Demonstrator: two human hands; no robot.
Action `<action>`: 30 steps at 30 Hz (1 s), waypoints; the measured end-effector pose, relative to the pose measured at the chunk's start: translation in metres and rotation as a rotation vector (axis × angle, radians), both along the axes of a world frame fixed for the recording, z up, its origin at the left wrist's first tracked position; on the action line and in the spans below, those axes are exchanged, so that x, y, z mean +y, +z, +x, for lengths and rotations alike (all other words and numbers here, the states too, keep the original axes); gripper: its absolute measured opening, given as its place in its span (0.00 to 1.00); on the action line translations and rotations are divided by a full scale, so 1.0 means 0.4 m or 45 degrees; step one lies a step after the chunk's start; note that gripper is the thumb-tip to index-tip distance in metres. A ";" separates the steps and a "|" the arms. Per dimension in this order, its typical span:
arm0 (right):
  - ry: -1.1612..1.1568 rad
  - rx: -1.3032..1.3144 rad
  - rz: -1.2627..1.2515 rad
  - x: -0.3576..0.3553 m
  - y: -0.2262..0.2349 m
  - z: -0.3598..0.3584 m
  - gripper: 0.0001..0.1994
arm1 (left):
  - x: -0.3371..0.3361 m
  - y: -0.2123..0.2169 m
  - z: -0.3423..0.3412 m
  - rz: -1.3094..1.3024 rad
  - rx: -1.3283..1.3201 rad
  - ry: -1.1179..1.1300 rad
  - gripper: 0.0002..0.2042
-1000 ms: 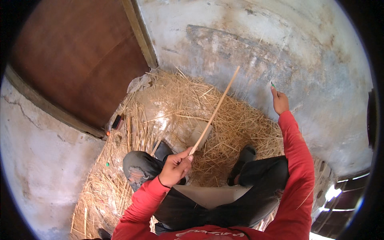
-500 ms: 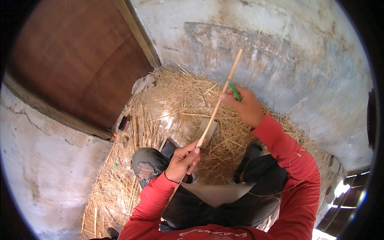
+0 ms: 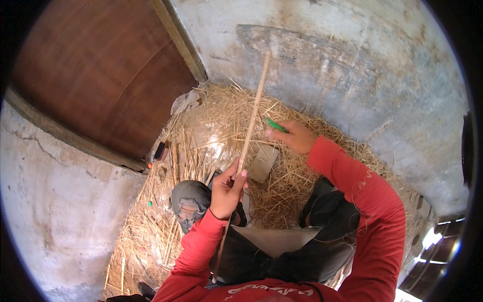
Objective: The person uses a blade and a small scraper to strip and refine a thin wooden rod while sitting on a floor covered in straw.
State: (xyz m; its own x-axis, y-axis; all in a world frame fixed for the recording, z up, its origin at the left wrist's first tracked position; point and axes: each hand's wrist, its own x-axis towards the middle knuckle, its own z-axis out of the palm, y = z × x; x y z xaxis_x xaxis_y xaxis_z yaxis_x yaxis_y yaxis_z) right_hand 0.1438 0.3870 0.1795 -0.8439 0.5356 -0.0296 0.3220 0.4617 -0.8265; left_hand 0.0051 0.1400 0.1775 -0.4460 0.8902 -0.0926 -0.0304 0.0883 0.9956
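A long, thin pale wooden stick [image 3: 255, 103] runs up and away from me, its far end standing out against the wall. My left hand [image 3: 225, 195] is closed round it, and the near part passes under the wrist toward my lap. To the right of the stick, my right hand [image 3: 299, 137] pinches a short, slim green tool [image 3: 275, 125], whose exact kind I cannot make out. The tool's tip points left toward the stick with a small gap between them.
Wood shavings and strips [image 3: 282, 191] cover the floor. A pale block [image 3: 263, 163] lies between my feet. A dark red-and-black object [image 3: 160, 151] is at the left, above a green cap-like piece [image 3: 150, 204]. A brown panel [image 3: 105, 75] and stained wall [image 3: 342, 65] stand ahead.
The stick has swung left and is more upright, with my left hand slightly higher. My right hand has moved down and left, and the green tool now points left, apart from the stick.
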 end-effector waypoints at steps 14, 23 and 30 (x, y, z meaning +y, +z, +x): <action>-0.123 -0.835 0.620 0.173 -0.118 -0.045 0.18 | -0.019 0.003 -0.045 0.126 -0.174 0.110 0.23; -0.023 -0.024 0.452 -0.064 0.078 -0.120 0.21 | -0.036 0.006 -0.066 0.131 -0.263 0.077 0.21; -0.090 0.256 0.301 -0.129 0.135 -0.120 0.19 | -0.030 0.064 -0.074 0.220 -0.153 0.151 0.19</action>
State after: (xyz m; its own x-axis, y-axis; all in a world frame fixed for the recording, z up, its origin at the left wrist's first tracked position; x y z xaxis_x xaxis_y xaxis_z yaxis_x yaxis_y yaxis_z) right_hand 0.0959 0.3355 0.2335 -0.7804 0.5656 0.2666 0.2012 0.6308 -0.7494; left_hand -0.0244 0.1280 0.2032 -0.5434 0.8394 -0.0019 -0.1492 -0.0944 0.9843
